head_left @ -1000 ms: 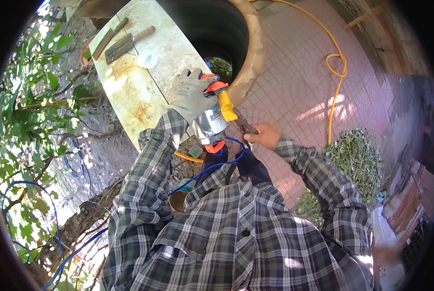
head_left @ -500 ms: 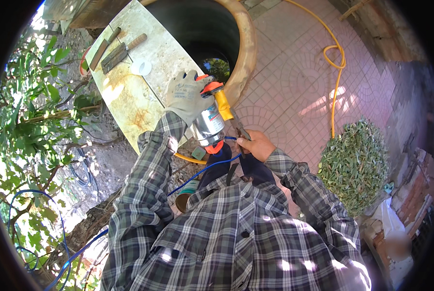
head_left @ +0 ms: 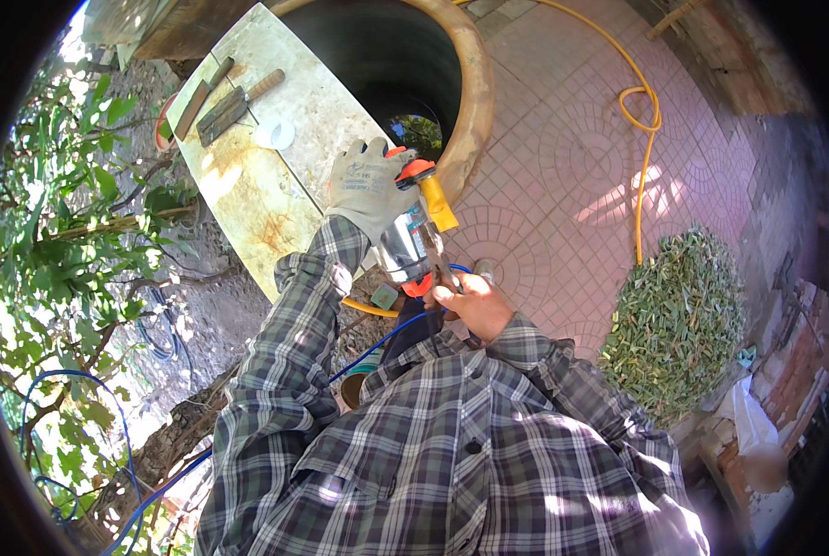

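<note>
My gloved left hand (head_left: 368, 185) is closed over the top of a silver cylindrical device (head_left: 398, 248) with orange ends. A short yellow piece (head_left: 439, 206), like a length of hose, hangs from the orange part at its upper right. Bare and ungloved, my right hand (head_left: 475, 306) grips a worn metal tool that looks like pliers (head_left: 436, 259). The tool's upper end lies along the side of the silver body, just below the yellow piece. My right fingers hide its handles in part.
At upper left a pale board (head_left: 294, 102) carries two wood-handled tools (head_left: 225, 113) and a white disc (head_left: 275, 132). Behind it stands a large round clay vessel (head_left: 470, 111). A yellow hose (head_left: 651, 139) runs to a leafy pile (head_left: 674, 324). A blue cable (head_left: 377, 345) passes below my hands.
The tool in my right hand has swung from the yellow piece's lower end toward the silver body, and that hand has shifted down and left. My left hand keeps its hold.
</note>
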Demonstrator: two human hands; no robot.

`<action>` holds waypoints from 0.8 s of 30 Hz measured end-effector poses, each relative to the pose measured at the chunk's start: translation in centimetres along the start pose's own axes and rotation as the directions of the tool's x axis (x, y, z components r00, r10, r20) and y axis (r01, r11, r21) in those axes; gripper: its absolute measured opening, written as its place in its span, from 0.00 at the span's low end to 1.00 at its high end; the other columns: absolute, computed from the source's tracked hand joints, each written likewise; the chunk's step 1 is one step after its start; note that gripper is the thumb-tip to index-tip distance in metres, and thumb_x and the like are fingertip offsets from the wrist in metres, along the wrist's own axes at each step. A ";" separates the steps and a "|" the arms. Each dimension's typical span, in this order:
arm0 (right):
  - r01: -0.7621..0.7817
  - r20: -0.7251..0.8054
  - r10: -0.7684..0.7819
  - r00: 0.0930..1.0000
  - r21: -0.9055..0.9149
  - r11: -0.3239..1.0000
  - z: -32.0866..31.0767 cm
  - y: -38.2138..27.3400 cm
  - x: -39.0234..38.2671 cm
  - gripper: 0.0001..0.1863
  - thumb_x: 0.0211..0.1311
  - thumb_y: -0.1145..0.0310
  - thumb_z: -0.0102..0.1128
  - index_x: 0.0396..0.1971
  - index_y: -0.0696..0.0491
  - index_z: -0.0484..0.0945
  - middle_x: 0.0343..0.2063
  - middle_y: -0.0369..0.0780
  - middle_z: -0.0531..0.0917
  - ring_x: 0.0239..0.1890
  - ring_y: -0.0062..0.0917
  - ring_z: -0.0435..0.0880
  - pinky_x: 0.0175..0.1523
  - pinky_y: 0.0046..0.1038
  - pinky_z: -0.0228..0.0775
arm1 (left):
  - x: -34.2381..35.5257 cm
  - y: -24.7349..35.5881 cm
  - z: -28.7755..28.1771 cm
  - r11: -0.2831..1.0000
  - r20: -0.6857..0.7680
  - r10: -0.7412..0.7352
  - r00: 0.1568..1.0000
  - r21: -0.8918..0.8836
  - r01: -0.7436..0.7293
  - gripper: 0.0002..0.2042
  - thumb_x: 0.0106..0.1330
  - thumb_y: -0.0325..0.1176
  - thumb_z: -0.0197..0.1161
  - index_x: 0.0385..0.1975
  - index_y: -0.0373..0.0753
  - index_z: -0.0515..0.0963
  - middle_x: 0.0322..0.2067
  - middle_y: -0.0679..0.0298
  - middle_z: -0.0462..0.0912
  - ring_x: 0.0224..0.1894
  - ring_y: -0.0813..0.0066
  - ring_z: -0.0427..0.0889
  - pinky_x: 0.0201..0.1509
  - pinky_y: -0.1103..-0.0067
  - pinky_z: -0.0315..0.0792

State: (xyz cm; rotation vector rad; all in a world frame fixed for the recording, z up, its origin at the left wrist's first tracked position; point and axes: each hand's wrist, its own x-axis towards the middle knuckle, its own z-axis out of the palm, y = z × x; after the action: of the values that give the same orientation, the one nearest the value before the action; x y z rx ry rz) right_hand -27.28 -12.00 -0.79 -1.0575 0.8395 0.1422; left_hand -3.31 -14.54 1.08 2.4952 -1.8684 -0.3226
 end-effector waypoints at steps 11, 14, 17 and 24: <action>-0.174 0.034 0.256 0.966 0.819 0.547 4.0 -5.2 1.6 0.15 0.76 0.65 0.46 0.50 0.61 0.69 0.46 0.51 0.80 0.51 0.41 0.82 0.57 0.40 0.77 | 0.1 0.6 -0.1 1.000 0.030 -0.001 1.000 0.010 0.001 0.26 0.49 0.50 0.65 0.53 0.58 0.82 0.45 0.62 0.77 0.52 0.59 0.73 0.55 0.65 0.69; -0.110 0.014 0.185 0.983 0.845 0.523 4.7 -4.9 2.2 0.16 0.76 0.64 0.45 0.50 0.63 0.68 0.44 0.51 0.80 0.49 0.40 0.83 0.57 0.40 0.75 | 0.3 0.7 -0.1 1.000 0.034 0.007 0.999 0.014 -0.008 0.26 0.50 0.50 0.65 0.53 0.58 0.82 0.45 0.63 0.76 0.53 0.60 0.73 0.56 0.65 0.68; -0.033 -0.123 0.224 0.967 0.809 0.587 6.0 -5.8 2.8 0.15 0.76 0.65 0.44 0.49 0.63 0.68 0.44 0.50 0.80 0.45 0.39 0.83 0.52 0.40 0.76 | 0.3 1.4 0.0 1.000 0.041 0.002 0.999 0.025 -0.003 0.26 0.50 0.50 0.65 0.53 0.58 0.82 0.46 0.63 0.76 0.54 0.60 0.72 0.56 0.65 0.68; -0.005 -0.091 0.201 0.975 0.903 0.429 6.0 -5.4 2.7 0.11 0.75 0.67 0.45 0.47 0.59 0.69 0.32 0.41 0.75 0.33 0.32 0.78 0.43 0.41 0.77 | 0.1 1.5 0.3 1.000 -0.001 0.007 1.000 -0.027 -0.007 0.25 0.52 0.50 0.64 0.53 0.56 0.81 0.45 0.63 0.77 0.53 0.59 0.73 0.56 0.62 0.67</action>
State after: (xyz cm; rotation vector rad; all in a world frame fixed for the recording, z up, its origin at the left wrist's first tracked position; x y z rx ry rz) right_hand -19.58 -10.66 2.58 0.0417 0.9677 -0.3101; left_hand -4.80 -14.99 0.93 2.4703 -1.8595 -0.3441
